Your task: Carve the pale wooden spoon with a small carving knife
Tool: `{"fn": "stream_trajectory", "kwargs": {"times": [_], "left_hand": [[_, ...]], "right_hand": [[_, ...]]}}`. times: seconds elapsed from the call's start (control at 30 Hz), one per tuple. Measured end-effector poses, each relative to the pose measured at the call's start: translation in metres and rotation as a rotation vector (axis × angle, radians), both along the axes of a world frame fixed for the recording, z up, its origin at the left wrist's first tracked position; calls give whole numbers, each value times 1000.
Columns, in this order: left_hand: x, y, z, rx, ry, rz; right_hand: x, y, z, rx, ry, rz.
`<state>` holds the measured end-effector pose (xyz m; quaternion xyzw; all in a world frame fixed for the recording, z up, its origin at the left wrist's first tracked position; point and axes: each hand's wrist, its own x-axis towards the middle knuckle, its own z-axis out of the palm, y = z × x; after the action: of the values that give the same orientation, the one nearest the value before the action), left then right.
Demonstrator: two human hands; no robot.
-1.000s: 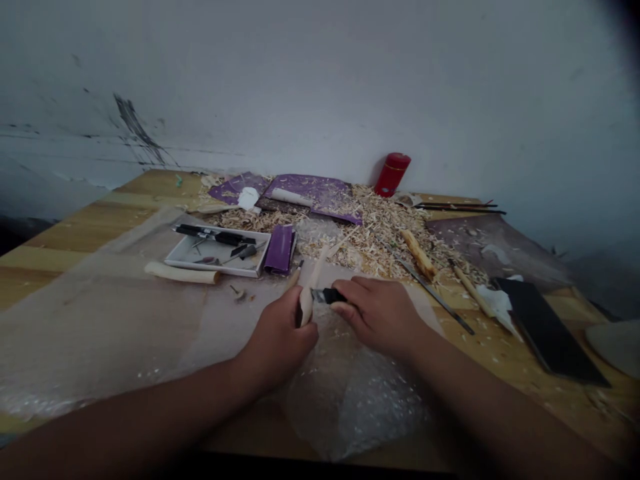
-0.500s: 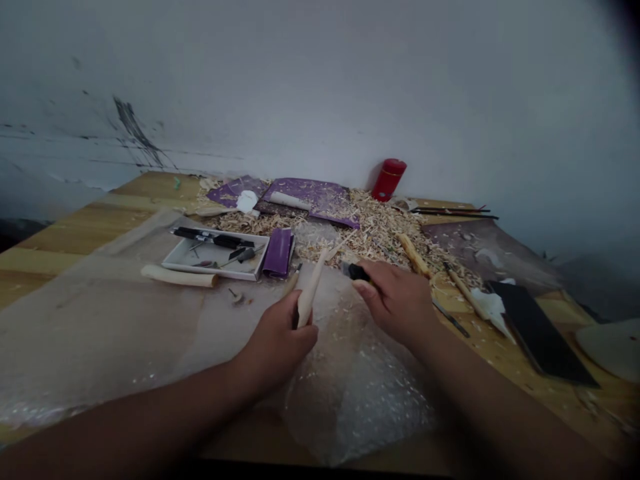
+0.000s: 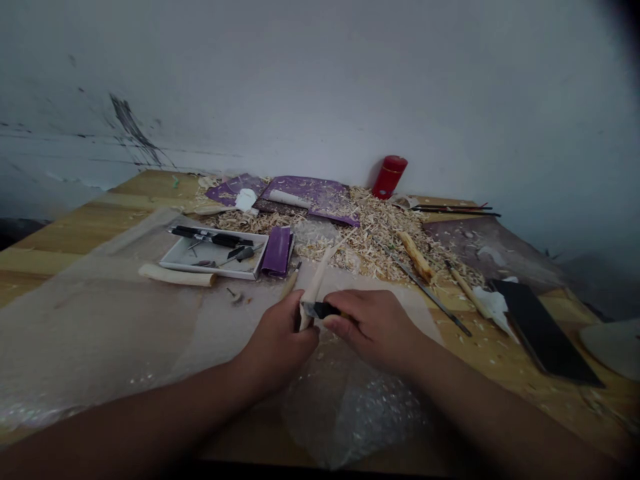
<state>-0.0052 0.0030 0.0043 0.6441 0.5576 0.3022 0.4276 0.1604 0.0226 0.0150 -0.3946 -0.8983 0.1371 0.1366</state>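
My left hand [image 3: 281,343] is closed around the lower end of a pale, slender piece of wood [image 3: 317,275], whose thin tip points away from me. In my right hand [image 3: 375,327] is a carving knife [image 3: 324,309] with a black handle. Its short blade lies against the wood just above my left fingers. Under both hands spreads a clear plastic sheet [image 3: 250,340]. Just beyond my left hand lies a thin pencil-like stick [image 3: 291,279].
Wood shavings [image 3: 373,227] are heaped at the back, with a red canister [image 3: 389,177] beside the wall. To the left, a white tray [image 3: 173,257] contains several tools. A black slab [image 3: 545,333], a metal file [image 3: 440,303] and wooden sticks lie at right.
My right hand has moved left and toward me, bringing the knife from apart onto the wood near my left hand. My left hand has stayed almost in place.
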Motion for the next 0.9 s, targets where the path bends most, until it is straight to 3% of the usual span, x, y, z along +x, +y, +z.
{"fn": "stream_trajectory", "kwargs": {"times": [0.13, 0.37, 0.77, 0.9], "left_hand": [[0, -2, 1, 8, 117, 43], [-1, -2, 1, 3, 106, 63], [-1, 0, -1, -115, 23, 64], [-2, -5, 1, -150, 2, 45]], "right_hand": [[2, 3, -1, 98, -63, -88], [0, 3, 0, 316, -181, -194], [-2, 1, 0, 392, -219, -224], [21, 17, 6, 413, -192, -447]]}}
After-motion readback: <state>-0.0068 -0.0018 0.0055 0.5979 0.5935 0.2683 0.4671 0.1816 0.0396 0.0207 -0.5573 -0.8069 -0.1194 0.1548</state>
